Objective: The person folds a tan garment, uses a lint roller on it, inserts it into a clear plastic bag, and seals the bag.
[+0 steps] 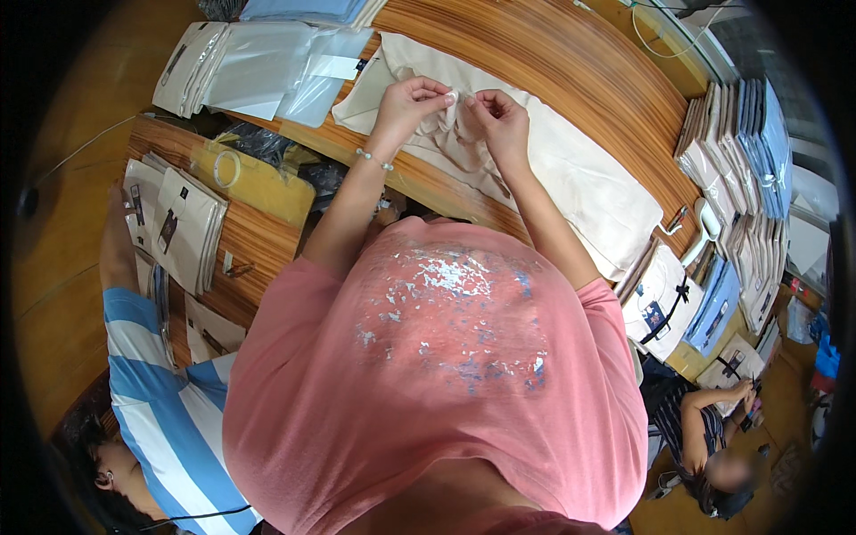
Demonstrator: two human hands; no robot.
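A cream cloth piece (580, 192) lies spread along the wooden table, its middle bunched up into wrinkles. My left hand (415, 105) pinches a small raised bit of this cloth between thumb and fingertips. Just to its right, my right hand (501, 123) is also closed in a pinch at the same gathered spot, the two sets of fingertips almost meeting. What exactly lies between the right fingertips is too small to make out. A dark tag (361, 65) shows by the cloth's left end.
Clear plastic bags (254, 71) lie left of the cloth. Packed cloth stacks (713, 147) stand at the right, near a white-handled tool (706, 227). A co-worker in blue and white stripes (156, 374) reaches over folded packs (187, 223); another person (700, 419) works at lower right.
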